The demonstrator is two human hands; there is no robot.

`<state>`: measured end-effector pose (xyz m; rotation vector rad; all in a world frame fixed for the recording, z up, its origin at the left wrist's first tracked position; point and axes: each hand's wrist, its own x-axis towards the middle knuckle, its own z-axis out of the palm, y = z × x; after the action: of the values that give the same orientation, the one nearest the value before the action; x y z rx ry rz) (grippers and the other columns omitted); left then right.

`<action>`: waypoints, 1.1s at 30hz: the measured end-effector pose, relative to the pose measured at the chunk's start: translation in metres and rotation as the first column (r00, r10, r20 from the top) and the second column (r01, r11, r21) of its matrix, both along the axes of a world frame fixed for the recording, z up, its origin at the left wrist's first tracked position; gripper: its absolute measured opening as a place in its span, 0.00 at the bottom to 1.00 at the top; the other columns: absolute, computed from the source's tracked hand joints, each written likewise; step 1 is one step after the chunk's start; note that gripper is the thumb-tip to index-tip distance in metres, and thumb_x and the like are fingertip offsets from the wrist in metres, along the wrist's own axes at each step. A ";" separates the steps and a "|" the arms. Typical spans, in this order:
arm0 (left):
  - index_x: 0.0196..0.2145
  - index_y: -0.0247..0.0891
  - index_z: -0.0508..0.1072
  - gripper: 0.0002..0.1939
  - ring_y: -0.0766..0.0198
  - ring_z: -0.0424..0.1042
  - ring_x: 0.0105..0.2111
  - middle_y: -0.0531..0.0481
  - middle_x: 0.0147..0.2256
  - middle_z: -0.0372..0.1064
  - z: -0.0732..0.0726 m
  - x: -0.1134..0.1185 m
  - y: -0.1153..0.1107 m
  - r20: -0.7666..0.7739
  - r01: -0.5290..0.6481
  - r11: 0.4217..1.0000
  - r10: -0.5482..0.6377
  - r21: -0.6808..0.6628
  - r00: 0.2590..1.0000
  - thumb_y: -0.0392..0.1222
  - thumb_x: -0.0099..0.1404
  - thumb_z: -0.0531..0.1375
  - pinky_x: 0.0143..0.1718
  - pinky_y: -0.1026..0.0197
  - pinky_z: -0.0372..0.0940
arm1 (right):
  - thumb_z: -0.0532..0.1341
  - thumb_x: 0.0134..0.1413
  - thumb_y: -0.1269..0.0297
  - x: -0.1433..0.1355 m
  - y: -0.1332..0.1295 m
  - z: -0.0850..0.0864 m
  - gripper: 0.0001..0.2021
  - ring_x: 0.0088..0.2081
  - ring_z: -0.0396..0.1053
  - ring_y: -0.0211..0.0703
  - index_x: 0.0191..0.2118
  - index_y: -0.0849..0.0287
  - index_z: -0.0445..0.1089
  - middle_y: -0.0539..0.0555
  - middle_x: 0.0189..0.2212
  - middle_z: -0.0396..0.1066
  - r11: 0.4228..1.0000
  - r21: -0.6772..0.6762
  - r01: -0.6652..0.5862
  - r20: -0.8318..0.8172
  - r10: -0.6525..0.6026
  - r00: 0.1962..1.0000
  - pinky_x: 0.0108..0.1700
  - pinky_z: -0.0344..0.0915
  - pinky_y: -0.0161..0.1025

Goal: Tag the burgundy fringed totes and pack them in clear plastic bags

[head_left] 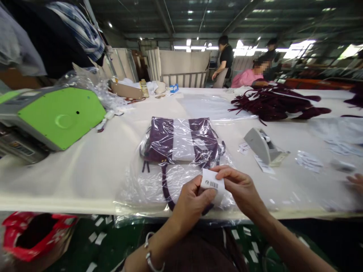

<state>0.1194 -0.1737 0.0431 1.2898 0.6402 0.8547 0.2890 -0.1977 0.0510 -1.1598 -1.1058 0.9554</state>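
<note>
A white barcode label [210, 184] is pinched between my two hands, above the near edge of the table. My left hand [193, 200] grips its lower left side, thumb across the front. At the upper right edge of the label, the fingers of my right hand [238, 185] are closed on it. Just beyond lies a dark purple handbag [161, 139] inside a clear plastic bag [136, 181], with a white band [183, 139] across its middle. One handle loop of the handbag reaches toward me, partly behind my hands.
A grey tape dispenser [262, 145] stands to the right, near scattered white labels [309, 161]. A green machine [62, 117] occupies the left. Dark red pieces [283, 102] are heaped at the back right. Another person's hand [356, 181] shows at the right edge; several people stand or sit beyond.
</note>
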 end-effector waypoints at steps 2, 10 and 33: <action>0.36 0.35 0.76 0.13 0.57 0.71 0.43 0.42 0.46 0.72 0.002 -0.010 0.003 -0.068 -0.151 0.976 0.164 0.158 0.984 0.49 0.62 0.65 0.43 0.59 0.67 | 0.73 0.43 0.55 -0.009 0.004 -0.004 0.12 0.40 0.73 0.45 0.27 0.57 0.77 0.55 0.41 0.76 0.996 -0.089 -0.026 -0.060 0.021 0.998 0.38 0.72 0.38; 0.32 0.35 0.77 0.09 0.64 0.70 0.32 0.49 0.33 0.73 0.001 -0.047 0.021 -0.104 -0.215 0.959 0.236 0.182 0.966 0.44 0.61 0.65 0.34 0.64 0.65 | 0.68 0.47 0.48 -0.025 0.020 0.009 0.16 0.46 0.73 0.52 0.31 0.58 0.79 0.57 0.44 0.76 0.939 -0.268 -0.216 0.131 0.258 0.957 0.46 0.72 0.44; 0.25 0.36 0.68 0.15 0.69 0.64 0.26 0.54 0.25 0.66 -0.039 -0.097 0.055 -0.108 -0.431 0.700 0.583 0.570 0.805 0.45 0.64 0.64 0.27 0.67 0.56 | 0.69 0.49 0.61 -0.091 0.090 0.032 0.08 0.31 0.69 0.40 0.28 0.57 0.71 0.47 0.27 0.73 0.889 -0.266 -0.374 0.642 0.452 0.619 0.35 0.63 0.34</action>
<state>0.0223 -0.1187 0.0041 1.7863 1.0845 1.3923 0.1977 -0.1075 0.0834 -1.4342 -2.0331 0.9488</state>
